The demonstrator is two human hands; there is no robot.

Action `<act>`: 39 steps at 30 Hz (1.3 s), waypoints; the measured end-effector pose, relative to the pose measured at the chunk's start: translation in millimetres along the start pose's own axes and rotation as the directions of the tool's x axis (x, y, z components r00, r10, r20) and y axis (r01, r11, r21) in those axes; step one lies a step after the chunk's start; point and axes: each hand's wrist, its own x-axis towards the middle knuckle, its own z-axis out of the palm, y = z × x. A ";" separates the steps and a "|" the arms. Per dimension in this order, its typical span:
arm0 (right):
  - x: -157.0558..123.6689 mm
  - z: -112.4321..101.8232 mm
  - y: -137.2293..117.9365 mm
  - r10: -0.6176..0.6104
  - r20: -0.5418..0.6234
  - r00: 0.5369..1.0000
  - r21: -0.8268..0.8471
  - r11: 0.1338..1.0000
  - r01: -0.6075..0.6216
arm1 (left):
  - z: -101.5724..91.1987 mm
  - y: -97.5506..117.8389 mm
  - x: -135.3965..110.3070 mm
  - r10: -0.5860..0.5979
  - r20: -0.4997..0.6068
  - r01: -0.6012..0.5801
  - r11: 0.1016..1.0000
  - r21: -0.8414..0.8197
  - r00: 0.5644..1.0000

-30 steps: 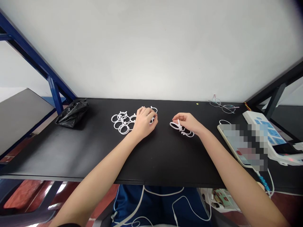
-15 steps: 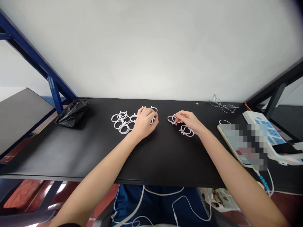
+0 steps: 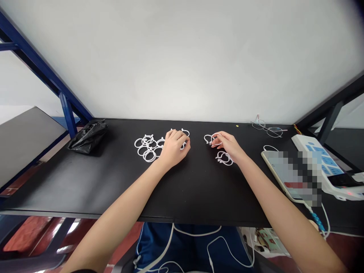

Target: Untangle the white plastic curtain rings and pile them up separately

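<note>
Several white plastic rings (image 3: 148, 147) lie in a cluster on the black table (image 3: 113, 182). My left hand (image 3: 173, 147) rests curled over the right end of that cluster, fingers closed on a ring. My right hand (image 3: 226, 144) pinches a white ring (image 3: 209, 138) just off the table, to the right of the left hand. Two more white rings (image 3: 224, 157) lie beside my right wrist.
A crumpled black plastic bag (image 3: 88, 137) sits at the left. Eyeglasses (image 3: 269, 128) lie at the back right. A tablet (image 3: 292, 172), a white power strip (image 3: 324, 159) and cables occupy the right end. A blue metal frame (image 3: 65, 110) rises at the left.
My right hand has lifted one ring from the small pile and carried it back and to the left, leaving two rings behind. My left hand has stayed on the cluster.
</note>
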 end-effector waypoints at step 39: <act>-28.2 54.9 3.3 -0.039 0.701 0.712 0.576 0.620 -0.533 | 9.2 26.7 -8.5 0.268 0.074 -0.239 0.931 -0.276 0.961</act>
